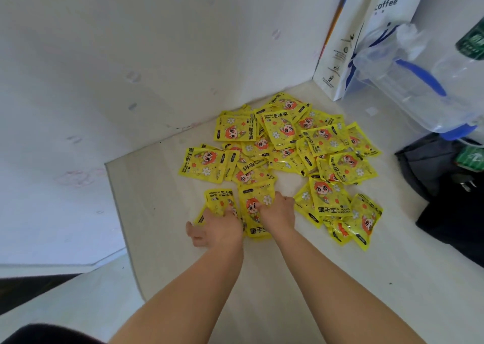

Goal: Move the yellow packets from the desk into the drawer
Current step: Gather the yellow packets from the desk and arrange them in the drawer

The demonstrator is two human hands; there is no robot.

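Several yellow packets [288, 144] with a red-haired cartoon figure lie scattered in the corner of the pale desk [262, 278]. My left hand [217, 228] lies on a packet [218, 199] at the near left of the pile, fingers curled over its lower part and thumb spread out on the desk. My right hand [277, 211] pinches the neighbouring packet [255, 207] at its right edge. Another cluster of packets [337, 213] lies to the right of my hands. No drawer is visible.
White walls meet behind the pile. A white paper coffee bag [348, 42] stands at the back right beside a clear plastic water jug [419, 82] with blue handle. A black bag [445, 186] lies at the right edge. The desk's left edge [123, 226] drops off.
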